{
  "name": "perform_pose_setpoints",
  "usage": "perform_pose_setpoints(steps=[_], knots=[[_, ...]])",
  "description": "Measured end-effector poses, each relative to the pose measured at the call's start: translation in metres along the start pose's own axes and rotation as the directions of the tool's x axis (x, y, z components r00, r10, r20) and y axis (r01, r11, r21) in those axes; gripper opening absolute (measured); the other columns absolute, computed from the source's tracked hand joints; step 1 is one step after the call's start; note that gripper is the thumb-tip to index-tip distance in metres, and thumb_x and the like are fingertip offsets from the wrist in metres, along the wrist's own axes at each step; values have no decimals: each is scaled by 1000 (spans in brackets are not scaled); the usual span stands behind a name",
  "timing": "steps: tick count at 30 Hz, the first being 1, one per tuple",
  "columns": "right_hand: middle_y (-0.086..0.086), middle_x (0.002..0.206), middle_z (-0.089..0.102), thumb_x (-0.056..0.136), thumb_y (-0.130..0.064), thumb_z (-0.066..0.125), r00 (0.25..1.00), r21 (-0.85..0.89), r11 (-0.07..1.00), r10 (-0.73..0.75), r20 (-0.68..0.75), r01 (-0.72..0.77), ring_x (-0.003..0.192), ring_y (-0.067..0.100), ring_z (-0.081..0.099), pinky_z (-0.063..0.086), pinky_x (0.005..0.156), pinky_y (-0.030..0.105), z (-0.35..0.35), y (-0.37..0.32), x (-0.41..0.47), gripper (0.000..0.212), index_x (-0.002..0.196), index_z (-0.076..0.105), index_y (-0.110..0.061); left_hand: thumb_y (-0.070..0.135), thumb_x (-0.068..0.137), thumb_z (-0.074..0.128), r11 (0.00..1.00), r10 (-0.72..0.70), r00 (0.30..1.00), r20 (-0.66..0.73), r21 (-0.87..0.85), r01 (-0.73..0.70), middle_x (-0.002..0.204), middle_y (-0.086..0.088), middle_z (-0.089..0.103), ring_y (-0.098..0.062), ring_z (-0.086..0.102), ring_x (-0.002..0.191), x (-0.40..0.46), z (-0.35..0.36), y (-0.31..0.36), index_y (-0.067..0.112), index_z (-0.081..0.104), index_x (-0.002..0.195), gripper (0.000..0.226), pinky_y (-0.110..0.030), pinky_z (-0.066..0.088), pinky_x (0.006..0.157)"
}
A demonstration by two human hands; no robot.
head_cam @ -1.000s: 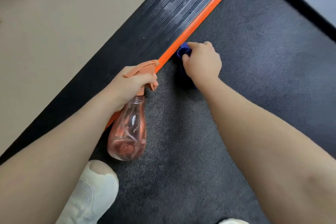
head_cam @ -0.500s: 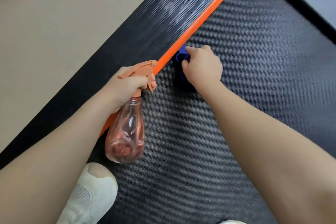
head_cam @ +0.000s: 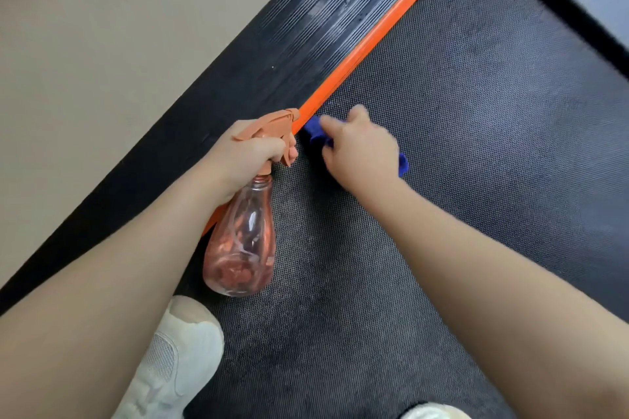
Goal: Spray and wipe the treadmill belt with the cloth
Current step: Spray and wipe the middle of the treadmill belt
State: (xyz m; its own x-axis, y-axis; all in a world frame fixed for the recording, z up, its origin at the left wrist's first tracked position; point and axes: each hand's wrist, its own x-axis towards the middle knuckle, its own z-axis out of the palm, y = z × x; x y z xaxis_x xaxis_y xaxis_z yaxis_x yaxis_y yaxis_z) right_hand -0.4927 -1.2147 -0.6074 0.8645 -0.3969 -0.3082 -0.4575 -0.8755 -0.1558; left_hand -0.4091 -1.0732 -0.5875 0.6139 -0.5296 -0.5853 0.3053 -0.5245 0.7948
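The dark textured treadmill belt (head_cam: 476, 119) fills the middle and right of the head view. My right hand (head_cam: 362, 150) presses a blue cloth (head_cam: 315, 133) onto the belt, right beside the orange strip (head_cam: 371, 41); most of the cloth is hidden under the hand. My left hand (head_cam: 243, 153) grips the orange trigger head of a clear pinkish spray bottle (head_cam: 241, 248), which hangs down over the belt's left edge, nozzle close to the cloth.
A ribbed black side rail (head_cam: 289, 44) runs along the left of the orange strip, with beige floor (head_cam: 102, 61) beyond. My white shoe (head_cam: 173, 360) stands on the belt at the bottom; a second shoe tip (head_cam: 432, 412) shows at the lower edge. A black frame (head_cam: 558, 7) borders the belt's far end.
My right hand has slid the cloth along the orange strip toward me and slightly right. More blue cloth now shows at both sides of the hand. The bottle hand barely moved.
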Motion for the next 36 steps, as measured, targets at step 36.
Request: perform_pose_setpoints(steps=[36], knots=[[15,113,46,89,-29,50,970,-65,970,229,-83,-235,86,35,58,34,61,34,0,113,-57,32,121,54,-22,37,44,59,989,-46,981,188,147,18,94,-10,73,-23,65,97,-29,73,10,14,71,85,48,-34,44,80]])
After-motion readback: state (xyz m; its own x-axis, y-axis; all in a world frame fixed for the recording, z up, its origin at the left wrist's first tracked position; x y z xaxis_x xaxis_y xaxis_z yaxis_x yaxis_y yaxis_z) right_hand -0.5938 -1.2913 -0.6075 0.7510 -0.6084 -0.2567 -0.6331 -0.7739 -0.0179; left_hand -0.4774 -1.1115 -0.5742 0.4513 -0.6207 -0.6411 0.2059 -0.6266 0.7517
